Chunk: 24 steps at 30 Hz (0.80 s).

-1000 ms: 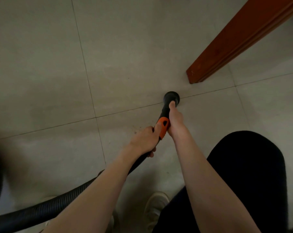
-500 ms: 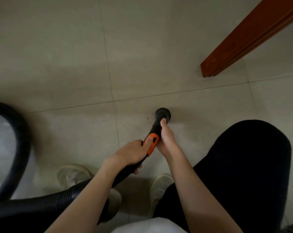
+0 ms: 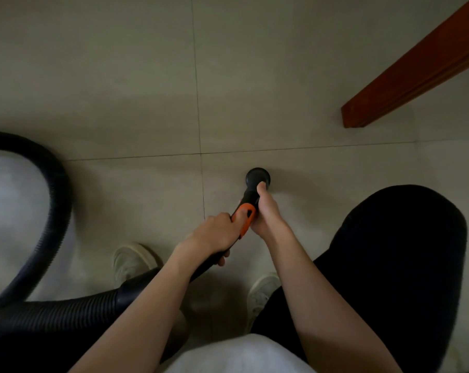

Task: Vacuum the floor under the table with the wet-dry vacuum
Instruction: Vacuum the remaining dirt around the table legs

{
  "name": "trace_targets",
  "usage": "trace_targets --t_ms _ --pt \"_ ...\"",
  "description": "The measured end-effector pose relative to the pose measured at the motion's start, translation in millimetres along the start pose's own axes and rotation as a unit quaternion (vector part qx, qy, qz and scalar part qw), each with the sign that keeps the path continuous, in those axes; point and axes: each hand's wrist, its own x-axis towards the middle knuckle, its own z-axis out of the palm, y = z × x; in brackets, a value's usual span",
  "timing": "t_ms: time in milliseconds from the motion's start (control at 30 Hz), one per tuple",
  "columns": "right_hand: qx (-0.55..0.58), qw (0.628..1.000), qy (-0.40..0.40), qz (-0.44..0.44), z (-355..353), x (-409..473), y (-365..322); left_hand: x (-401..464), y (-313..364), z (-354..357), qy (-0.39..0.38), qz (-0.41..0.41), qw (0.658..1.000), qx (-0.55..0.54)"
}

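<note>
Floor (image 3: 120,76): pale beige tiles with thin dark grout lines, one line running across just beyond your hands and one running away from you to the left of them. The tiles further out from your hands lie in dimmer light, with a brighter patch to your far left.

Vacuum nozzle (image 3: 257,177): round black end set down on the tile directly ahead of your right hand, just short of the cross grout line.

Wand (image 3: 250,197): black tube with an orange collar (image 3: 245,219), slanting back from the nozzle between your two hands.

Right hand (image 3: 267,211): curled around the wand on its right side, the thumb lying along the tube toward the nozzle.

Left hand (image 3: 214,236): wrapped around the wand just behind the orange collar, fingers closed underneath it.

Hose (image 3: 52,308): black, ribbed, leaving the wand behind your left hand, running off to your left and looping back round in a wide arc.

Table leg (image 3: 405,76): red-brown wood, its foot on the floor well ahead and to the right of your right hand.

Shoes (image 3: 132,261): pale, one below your left hand, the other below your right.

Trouser leg (image 3: 403,265): black, bent, to the right of your right forearm.
</note>
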Motion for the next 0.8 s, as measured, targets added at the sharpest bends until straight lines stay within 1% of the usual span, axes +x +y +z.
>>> trace_targets --t_ms 133,267,500,633,800 --pt "-0.010 1.000 -0.002 0.002 11.6 -0.1 6.7 -2.2 -10.9 -8.5 0.001 -0.003 1.000 -0.002" --pt "-0.006 1.000 0.006 0.004 11.9 -2.5 11.4 -3.3 -15.2 -11.5 -0.016 0.001 1.000 -0.005" --pt "-0.011 0.999 0.050 0.003 -0.6 -8.6 28.0 -12.1 -22.8 -1.8 -0.049 -0.010 0.999 -0.003" --pt "-0.007 0.999 0.034 0.024 5.8 -15.6 36.5 -18.9 -30.8 -3.3 -0.041 -0.023 0.999 -0.001" --pt "-0.044 0.999 0.004 0.032 39.4 -23.1 52.2 -29.0 -56.1 -17.4 -0.012 -0.053 0.998 -0.041"
